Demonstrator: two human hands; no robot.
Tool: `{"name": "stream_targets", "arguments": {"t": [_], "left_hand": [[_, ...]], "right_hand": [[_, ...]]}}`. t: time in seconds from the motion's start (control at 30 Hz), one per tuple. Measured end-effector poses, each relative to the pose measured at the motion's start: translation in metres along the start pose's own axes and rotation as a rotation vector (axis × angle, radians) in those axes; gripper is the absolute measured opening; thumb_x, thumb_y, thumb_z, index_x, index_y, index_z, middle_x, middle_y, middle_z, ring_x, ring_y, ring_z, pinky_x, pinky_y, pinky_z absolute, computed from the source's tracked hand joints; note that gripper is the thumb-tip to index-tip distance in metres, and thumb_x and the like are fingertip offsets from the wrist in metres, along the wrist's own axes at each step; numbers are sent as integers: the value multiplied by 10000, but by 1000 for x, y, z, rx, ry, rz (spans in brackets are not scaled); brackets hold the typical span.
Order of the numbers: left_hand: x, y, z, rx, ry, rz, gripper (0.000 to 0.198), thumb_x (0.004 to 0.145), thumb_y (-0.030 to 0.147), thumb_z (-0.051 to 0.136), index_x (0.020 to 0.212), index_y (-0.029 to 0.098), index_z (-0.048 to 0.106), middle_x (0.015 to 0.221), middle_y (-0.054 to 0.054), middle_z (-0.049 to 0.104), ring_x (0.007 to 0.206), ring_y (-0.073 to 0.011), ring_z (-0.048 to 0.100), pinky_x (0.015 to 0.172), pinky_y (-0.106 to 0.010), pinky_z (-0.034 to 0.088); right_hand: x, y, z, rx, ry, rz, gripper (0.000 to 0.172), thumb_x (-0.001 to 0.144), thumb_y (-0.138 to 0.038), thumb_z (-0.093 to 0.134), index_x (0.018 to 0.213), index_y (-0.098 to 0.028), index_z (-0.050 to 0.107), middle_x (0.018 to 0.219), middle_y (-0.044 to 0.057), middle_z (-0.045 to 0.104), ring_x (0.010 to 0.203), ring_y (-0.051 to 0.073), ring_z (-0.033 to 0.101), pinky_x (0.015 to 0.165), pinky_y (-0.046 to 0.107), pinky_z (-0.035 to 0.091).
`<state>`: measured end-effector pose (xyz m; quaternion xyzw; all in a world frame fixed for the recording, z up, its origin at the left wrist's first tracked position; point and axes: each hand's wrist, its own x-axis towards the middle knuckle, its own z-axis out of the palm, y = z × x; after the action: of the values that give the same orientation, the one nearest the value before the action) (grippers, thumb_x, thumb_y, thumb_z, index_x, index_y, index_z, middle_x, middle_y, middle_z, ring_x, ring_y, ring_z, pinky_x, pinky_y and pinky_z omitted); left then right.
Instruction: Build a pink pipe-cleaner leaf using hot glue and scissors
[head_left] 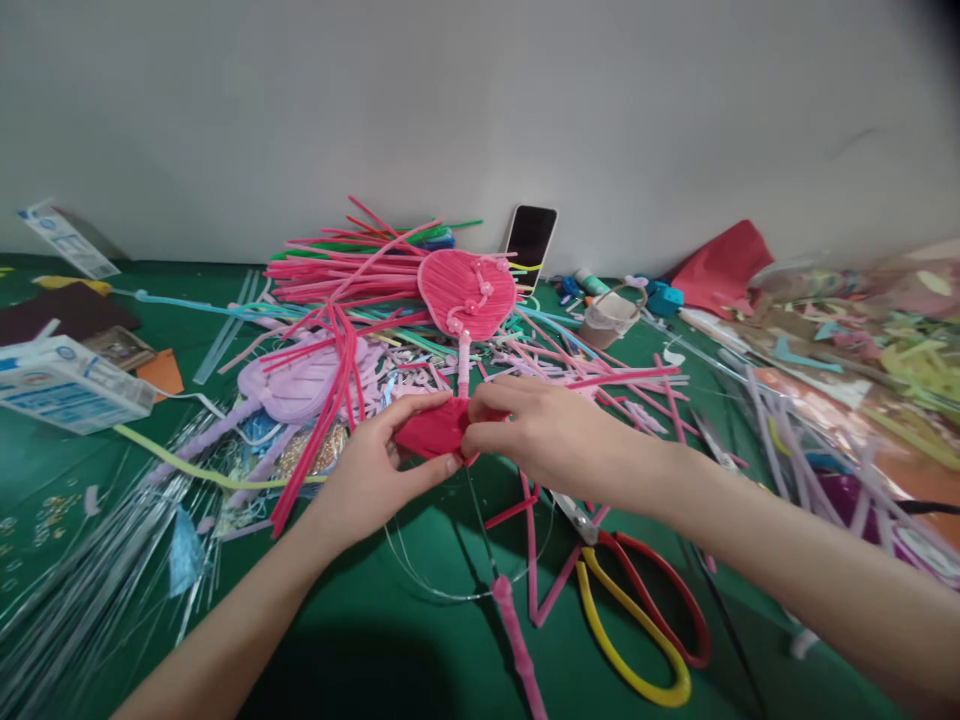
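Between my two hands is a small red panel point(429, 432) that looks like rows of pipe cleaners. My left hand point(379, 470) grips its left side, thumb below and fingers behind. The fingers of my right hand point(536, 430) pinch its right edge and partly cover it. Below the panel a thin wire rod runs down to a pink wrapped handle point(516, 640), with a clear wire loop point(442, 597) curving around it. Just beyond my hands lies a pinkish-red round fan point(442, 290) with beads and a pink stem. Left of it is a lilac fan point(289, 385).
Scissors point(596, 545) with red and yellow handles lie open at right. Bundled pink pipe cleaners point(330, 265), a phone point(532, 235) leaning on the wall, a small basket point(611, 315), a white-blue box point(67, 385), silver tinsel strands point(97, 580) and coloured scraps point(900, 360) surround the green table point(360, 640).
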<state>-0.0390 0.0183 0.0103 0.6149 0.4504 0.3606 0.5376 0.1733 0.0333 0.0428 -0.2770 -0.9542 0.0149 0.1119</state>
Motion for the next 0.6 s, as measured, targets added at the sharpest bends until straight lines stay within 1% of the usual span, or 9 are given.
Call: {"name": "stream_targets", "arguments": {"t": [0.07,0.1,0.2,0.27,0.3,0.37,0.43,0.5,0.6], "left_hand": [[-1,1,-4,-63,-29,-35,557,715,266,806,1232,216,603,1308,-72,653,1137,-265,649,954,-370,523],[-1,2,-7,-81,-20,-58,537,724,290,804,1217,214,606,1286,-75,667,1122,-263,657,948,-370,527],[0,5,-16,-84,72,-134,424,751,365,784,1110,200,628,1152,-74,726,1058,-258,685,914,-362,540],[0,8,-22,-68,64,-194,432,750,384,783,1102,197,618,1093,-72,744,1031,-265,697,908,-372,544],[0,10,-24,-49,30,-212,456,755,392,777,1136,202,612,1105,-73,744,1034,-271,698,921,-385,540],[-1,12,-27,13,-53,-215,494,773,403,759,1208,223,608,1192,-71,721,1084,-281,681,973,-413,517],[-2,14,-27,58,-107,-178,508,792,398,739,1262,254,609,1313,-61,666,1158,-287,645,1002,-426,506],[-3,14,-25,50,-142,-150,496,806,370,727,1281,278,616,1400,-48,606,1212,-289,613,969,-420,540],[-3,15,-24,-8,-188,-169,409,816,323,723,1218,263,673,1365,-48,637,1188,-274,635,909,-381,582]], "right_hand": [[-3,-1,1,-16,58,38,327,818,32,551,976,-209,705,1015,82,642,917,225,569,798,354,453],[-6,-3,3,-40,123,78,312,824,25,551,968,-204,707,1028,92,643,944,238,565,814,370,457],[-15,-24,11,-91,395,269,258,878,-26,529,996,-176,703,961,110,649,892,233,576,770,362,479],[-21,-46,19,22,546,405,212,913,-81,522,1021,-163,685,859,82,647,789,193,599,688,304,492],[-23,-58,23,132,572,477,209,921,-96,520,1041,-169,675,863,71,654,775,174,618,676,278,503],[-23,-81,34,289,510,555,201,927,-141,532,1063,-203,667,887,51,681,753,166,655,666,270,529],[-21,-98,44,358,462,628,238,921,-168,544,1120,-224,661,918,49,709,771,184,686,685,290,557],[-17,-106,53,355,418,697,285,919,-188,543,1183,-225,646,955,68,724,809,214,703,706,327,582],[-14,-108,59,300,378,739,336,915,-198,541,1243,-203,615,975,91,732,841,250,711,707,377,602]]}}
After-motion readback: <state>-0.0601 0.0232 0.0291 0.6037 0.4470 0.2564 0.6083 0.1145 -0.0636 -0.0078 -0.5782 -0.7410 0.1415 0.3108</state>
